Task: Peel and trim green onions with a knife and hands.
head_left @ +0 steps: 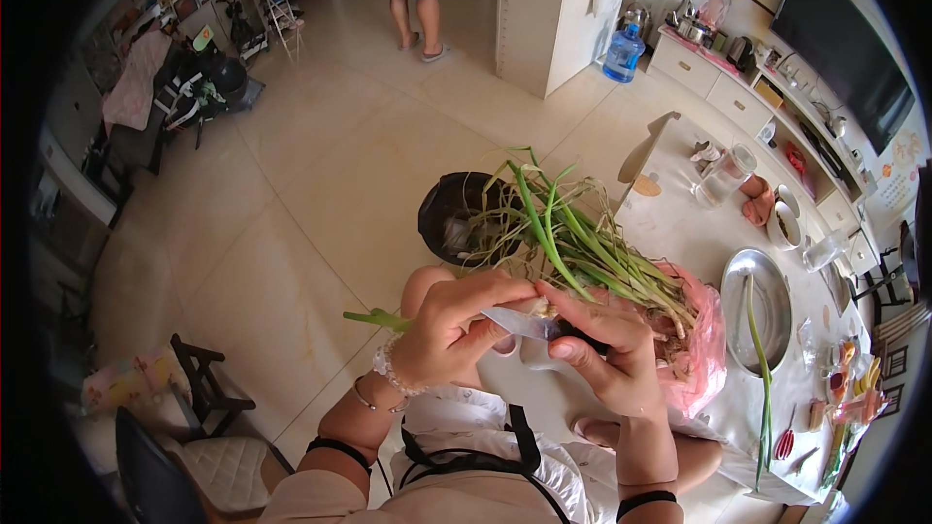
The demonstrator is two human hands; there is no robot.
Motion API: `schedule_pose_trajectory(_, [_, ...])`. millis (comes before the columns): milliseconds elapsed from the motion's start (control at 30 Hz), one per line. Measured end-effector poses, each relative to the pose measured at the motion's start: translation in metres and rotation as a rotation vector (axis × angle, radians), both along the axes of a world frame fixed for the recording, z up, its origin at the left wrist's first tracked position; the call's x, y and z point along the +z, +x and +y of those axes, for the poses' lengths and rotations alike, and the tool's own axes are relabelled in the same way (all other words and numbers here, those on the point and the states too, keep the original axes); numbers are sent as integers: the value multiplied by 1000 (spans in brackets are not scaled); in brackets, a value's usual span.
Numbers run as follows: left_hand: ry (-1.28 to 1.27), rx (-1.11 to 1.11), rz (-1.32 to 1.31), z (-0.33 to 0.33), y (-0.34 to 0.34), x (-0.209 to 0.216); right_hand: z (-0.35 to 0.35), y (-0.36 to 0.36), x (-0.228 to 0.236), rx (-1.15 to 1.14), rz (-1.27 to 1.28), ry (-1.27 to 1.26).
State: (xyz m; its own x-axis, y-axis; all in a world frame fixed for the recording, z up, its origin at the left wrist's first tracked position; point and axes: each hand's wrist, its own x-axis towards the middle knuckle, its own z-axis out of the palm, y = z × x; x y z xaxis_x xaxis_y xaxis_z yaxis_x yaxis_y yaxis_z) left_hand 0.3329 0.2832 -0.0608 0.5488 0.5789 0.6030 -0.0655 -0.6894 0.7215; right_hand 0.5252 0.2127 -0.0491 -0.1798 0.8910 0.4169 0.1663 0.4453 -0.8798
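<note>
My left hand [449,320] is closed around a scallion [374,318], whose green end sticks out to the left past my wrist. My right hand [616,354] grips a small knife [519,322] with a dark handle. Its silver blade lies at the scallion's pale root end, close to my left fingertips. Just beyond my hands, a heap of scallions [592,238] with long green and withered leaves spreads out from a pink plastic bag [707,335]. Some leaves hang over a black bin [434,223]. A single scallion [764,398] lies across the metal basin [735,277] on the right.
The table [665,175] at my right carries a glass jar [726,175], bowls [782,228] and a red-handled utensil [785,442]. Lower left stands a chair [228,474] beside a dark wooden stool [206,388]. Another person [413,5] stands far off near a cabinet [544,19].
</note>
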Motion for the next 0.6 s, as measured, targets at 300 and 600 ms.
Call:
schedule_pose_trajectory(300, [-68,253,113,22,-21,-49,43,-30,-45,33,152,-185])
schedule_pose_trajectory(600, [-287,439,122,56,-54,-99,107,-67,-104,153,422,-612])
